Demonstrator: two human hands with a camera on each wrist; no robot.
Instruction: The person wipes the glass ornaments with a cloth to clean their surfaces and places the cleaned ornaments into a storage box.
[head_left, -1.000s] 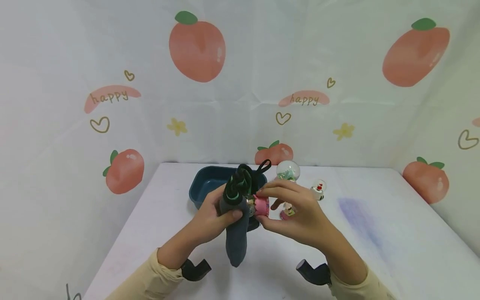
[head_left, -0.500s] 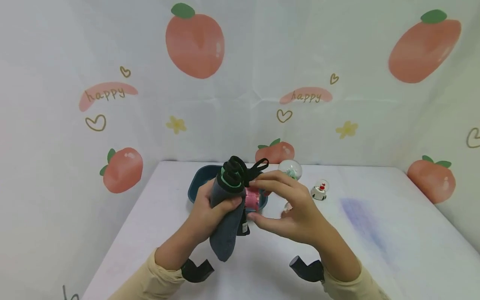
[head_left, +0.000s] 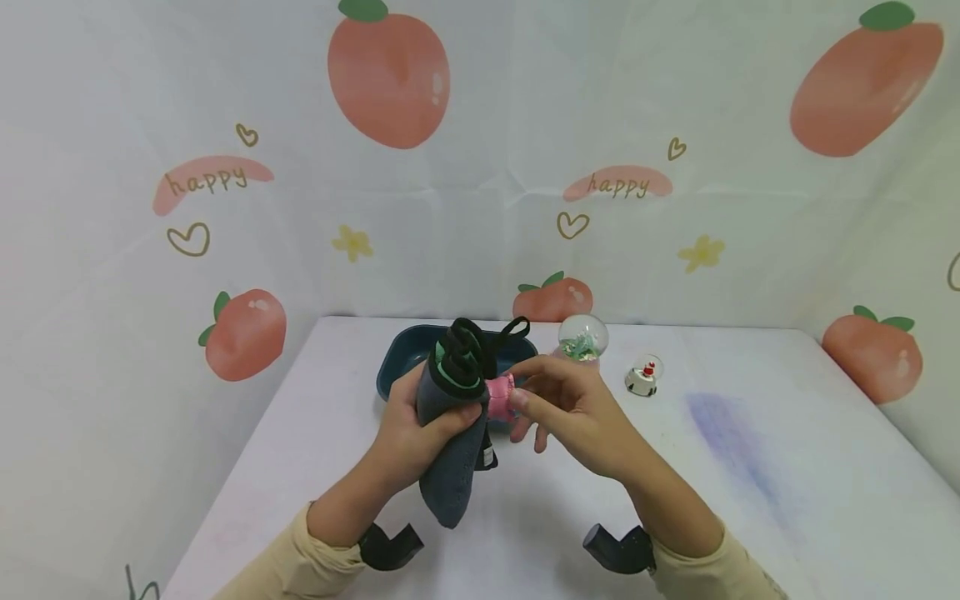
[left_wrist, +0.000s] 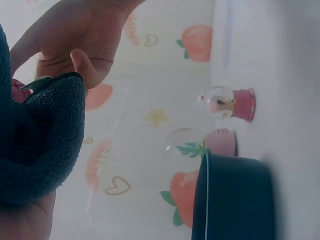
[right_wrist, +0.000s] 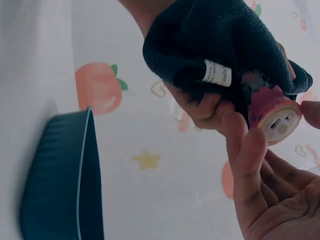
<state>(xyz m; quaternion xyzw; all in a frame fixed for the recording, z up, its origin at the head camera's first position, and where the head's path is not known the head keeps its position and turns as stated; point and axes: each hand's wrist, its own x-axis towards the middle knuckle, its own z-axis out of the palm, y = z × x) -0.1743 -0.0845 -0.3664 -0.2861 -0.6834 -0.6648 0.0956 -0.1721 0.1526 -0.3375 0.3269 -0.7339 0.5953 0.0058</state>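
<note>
My left hand (head_left: 408,429) grips a dark blue-grey towel (head_left: 450,471), bunched around a snow globe. The snow globe's pink base (head_left: 498,397) sticks out of the cloth on the right; most of its glass is hidden by the towel. Thumb and fingers of my right hand (head_left: 577,421) pinch that base at its rim. From the right wrist view, the pale underside of the base (right_wrist: 281,125) faces the camera, and a white label (right_wrist: 218,73) shows on the towel. A black strap loop (head_left: 513,329) rises above the cloth.
Behind the hands stands a dark blue basin (head_left: 397,358) on the white table (head_left: 750,517). To its right are a large snow globe (head_left: 582,337) and a small Santa one (head_left: 643,377). Another pink-based snow globe (left_wrist: 245,104) shows in the left wrist view.
My right fingers came off the pink base half a second ago and now pinch it again, with the thumb higher. The towel has shifted slightly left in my left hand's grip.
</note>
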